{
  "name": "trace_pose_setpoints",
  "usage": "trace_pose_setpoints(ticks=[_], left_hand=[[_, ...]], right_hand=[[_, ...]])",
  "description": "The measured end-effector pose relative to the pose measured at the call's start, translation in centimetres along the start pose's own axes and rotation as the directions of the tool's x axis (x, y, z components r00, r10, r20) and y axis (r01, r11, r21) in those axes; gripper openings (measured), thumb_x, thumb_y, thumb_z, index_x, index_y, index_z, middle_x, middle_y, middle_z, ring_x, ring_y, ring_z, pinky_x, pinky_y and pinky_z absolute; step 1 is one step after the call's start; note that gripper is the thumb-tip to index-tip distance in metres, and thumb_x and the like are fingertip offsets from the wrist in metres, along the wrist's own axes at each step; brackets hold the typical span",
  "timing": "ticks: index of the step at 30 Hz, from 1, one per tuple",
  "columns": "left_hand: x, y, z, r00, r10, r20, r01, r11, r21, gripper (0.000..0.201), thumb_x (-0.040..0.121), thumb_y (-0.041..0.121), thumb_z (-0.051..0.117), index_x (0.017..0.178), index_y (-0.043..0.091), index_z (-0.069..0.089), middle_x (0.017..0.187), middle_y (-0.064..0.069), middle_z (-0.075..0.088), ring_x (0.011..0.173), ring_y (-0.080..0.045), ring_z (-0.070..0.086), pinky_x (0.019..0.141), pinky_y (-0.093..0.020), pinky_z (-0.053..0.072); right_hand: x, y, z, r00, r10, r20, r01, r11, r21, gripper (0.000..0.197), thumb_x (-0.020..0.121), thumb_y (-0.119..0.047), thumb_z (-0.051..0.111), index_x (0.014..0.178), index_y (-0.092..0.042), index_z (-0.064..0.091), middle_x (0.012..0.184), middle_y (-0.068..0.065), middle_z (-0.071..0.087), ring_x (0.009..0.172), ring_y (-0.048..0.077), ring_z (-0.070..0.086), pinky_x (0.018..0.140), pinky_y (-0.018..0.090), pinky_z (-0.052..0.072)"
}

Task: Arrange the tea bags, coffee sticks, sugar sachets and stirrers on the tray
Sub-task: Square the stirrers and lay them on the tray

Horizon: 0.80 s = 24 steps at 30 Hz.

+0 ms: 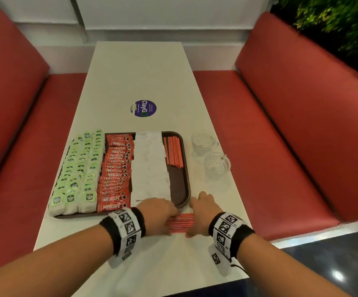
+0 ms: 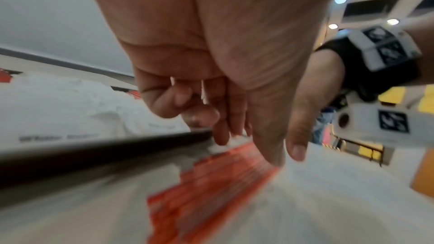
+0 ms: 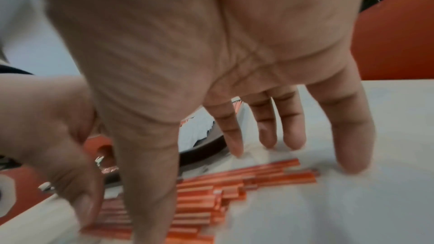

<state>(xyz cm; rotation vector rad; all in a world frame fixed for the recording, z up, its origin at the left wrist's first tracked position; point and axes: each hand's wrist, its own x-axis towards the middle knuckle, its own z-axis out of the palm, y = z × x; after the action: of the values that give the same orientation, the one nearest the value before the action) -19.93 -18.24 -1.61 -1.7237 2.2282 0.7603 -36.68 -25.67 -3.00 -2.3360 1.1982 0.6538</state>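
Note:
A dark brown tray (image 1: 187, 183) holds rows of green tea bags (image 1: 77, 174), red coffee sticks (image 1: 116, 174), white sugar sachets (image 1: 150, 166) and, at its far right, a bundle of red stirrers (image 1: 173, 151). A loose pile of red stirrers (image 1: 181, 222) (image 2: 211, 192) (image 3: 234, 183) lies on the table just in front of the tray's near right corner. My left hand (image 1: 161, 211) (image 2: 234, 127) touches the pile's left end with thumb and partly bent fingers. My right hand (image 1: 201, 209) (image 3: 223, 127) stands at the pile's right end, fingers straight, tips on the table.
Two glass cups (image 1: 202, 142) (image 1: 216, 165) stand on the white table (image 1: 139, 71) right of the tray. A round blue sticker (image 1: 143, 108) lies beyond the tray. Red benches (image 1: 280, 125) (image 1: 13, 125) flank the table on both sides.

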Motion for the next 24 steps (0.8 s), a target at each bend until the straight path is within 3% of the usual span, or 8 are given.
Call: trace_pose_setpoints(ticks=[3,7,12,14,18,24], left_hand=[[-0.4,0.5,2.1,1.000,-0.013,-0.024,0.014,0.999,0.043,0.062,0.085,0.038,0.071,0.138,0.023,0.045,0.128,0.000,0.057,0.112,-0.024,0.059,0.092,-0.039,0.050],[-0.5,0.6,3.1,0.997,-0.032,-0.075,0.037,0.997,0.069,0.064,0.088,0.030,0.071,0.143,0.015,0.041,0.134,-0.006,0.052,0.118,-0.028,0.055,0.096,-0.041,0.048],[-0.8,0.6,3.5,0.989,-0.101,-0.108,0.113,0.987,0.111,0.038,0.091,0.030,0.066,0.123,0.011,0.059,0.120,-0.010,0.058,0.111,-0.029,0.054,0.085,-0.040,0.048],[-0.9,0.5,3.5,0.988,-0.118,-0.097,0.130,0.983,0.126,0.030,0.094,0.030,0.061,0.116,0.010,0.063,0.114,-0.012,0.062,0.108,-0.031,0.056,0.084,-0.041,0.048],[-0.9,0.1,3.9,0.989,-0.145,-0.040,0.149,0.981,0.127,0.029,0.097,0.029,0.056,0.113,0.006,0.064,0.115,-0.016,0.064,0.108,-0.034,0.059,0.091,-0.044,0.051],[-0.2,1.0,4.5,0.976,-0.208,0.059,0.186,0.947,0.260,0.036,0.102,0.018,0.043,0.133,0.002,0.049,0.134,-0.019,0.050,0.123,-0.035,0.046,0.101,-0.045,0.043]], right_hand=[[-0.4,-1.0,0.7,1.000,-0.016,-0.026,0.015,0.999,-0.033,0.082,0.064,-0.046,0.088,0.129,-0.019,0.047,0.124,0.008,0.040,0.118,0.026,0.041,0.098,0.038,0.047],[-0.4,-2.0,1.2,0.998,-0.029,-0.057,0.024,0.996,-0.090,0.073,0.071,-0.041,0.086,0.129,-0.014,0.050,0.126,0.010,0.044,0.118,0.028,0.046,0.099,0.037,0.045],[-0.1,-3.5,1.2,0.993,-0.101,-0.054,0.090,0.979,-0.181,0.028,0.086,-0.025,0.074,0.110,-0.012,0.068,0.113,0.011,0.066,0.103,0.028,0.062,0.083,0.034,0.047],[-0.1,-3.9,1.2,0.994,-0.109,-0.022,0.102,0.972,-0.210,0.018,0.091,-0.020,0.066,0.106,-0.011,0.071,0.107,0.011,0.070,0.098,0.028,0.065,0.077,0.032,0.043],[-0.2,-4.7,1.4,0.991,-0.133,0.013,0.132,0.964,-0.231,0.018,0.095,-0.019,0.056,0.103,-0.010,0.070,0.104,0.011,0.071,0.086,0.028,0.062,0.075,0.032,0.043],[-0.1,-5.3,1.5,0.980,-0.167,0.108,0.192,0.932,-0.308,0.023,0.098,-0.015,0.051,0.110,-0.004,0.067,0.113,0.016,0.068,0.105,0.033,0.064,0.086,0.036,0.047]])
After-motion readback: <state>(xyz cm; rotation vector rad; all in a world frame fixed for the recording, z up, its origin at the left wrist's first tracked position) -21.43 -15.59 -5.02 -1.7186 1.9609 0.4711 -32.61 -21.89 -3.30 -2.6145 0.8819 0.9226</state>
